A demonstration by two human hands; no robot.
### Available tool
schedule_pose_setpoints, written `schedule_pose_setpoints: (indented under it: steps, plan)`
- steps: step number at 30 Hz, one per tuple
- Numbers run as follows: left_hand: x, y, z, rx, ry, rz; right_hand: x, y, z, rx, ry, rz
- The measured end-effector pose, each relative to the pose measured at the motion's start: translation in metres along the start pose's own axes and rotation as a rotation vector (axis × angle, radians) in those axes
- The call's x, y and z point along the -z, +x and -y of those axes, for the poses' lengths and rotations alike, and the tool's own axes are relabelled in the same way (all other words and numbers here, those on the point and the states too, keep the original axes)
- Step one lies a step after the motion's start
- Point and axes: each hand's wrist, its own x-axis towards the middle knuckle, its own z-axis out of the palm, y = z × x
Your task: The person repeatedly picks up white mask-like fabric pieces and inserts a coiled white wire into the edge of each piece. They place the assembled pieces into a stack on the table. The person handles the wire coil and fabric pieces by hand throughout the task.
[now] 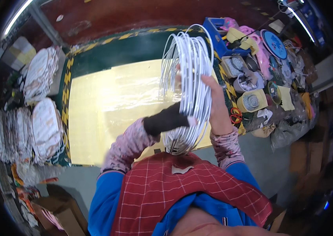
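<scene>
A thick bundle of white wire hoops (192,74) stands upright in front of my chest, over the table. My right hand (218,106) grips the bundle from its right side, with the thumb near the upper part and the other fingers mostly hidden by the wires. From the left, my left hand (168,119), in a dark covering with a bare fingertip showing, reaches across the lower part of the hoops and holds them. Several thinner wire loops fan out at the bundle's left. Pale yellow sheeting (95,114) under a glossy clear layer covers the tabletop below.
Stacks of white oval pieces (42,74) stand along the left edge. To the right are red-handled scissors (235,115), a blue crate (215,37), small tubs (253,100) of grey bits, and a round blue panel (273,44). Cardboard boxes (58,212) sit at lower left.
</scene>
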Motion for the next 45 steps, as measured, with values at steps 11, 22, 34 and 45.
schedule_pose_setpoints:
  steps: [11, 22, 34, 45]
  plan:
    - [0.058, -0.003, 0.038, 0.021, -0.412, -0.025, 0.044, 0.041, -0.021, 0.03, -0.536, -0.273]
    - [0.061, 0.006, 0.041, 0.156, -0.599, 0.126, 0.041, 0.132, 0.047, 0.628, -2.23, 0.238]
    - [0.036, 0.013, 0.049, 0.08, -0.551, 0.02, 0.033, -0.016, 0.018, 0.424, -1.564, 0.207]
    - [0.039, 0.05, 0.004, -0.09, -0.568, 0.028, 0.17, -0.115, -0.057, 0.017, -0.499, -0.495]
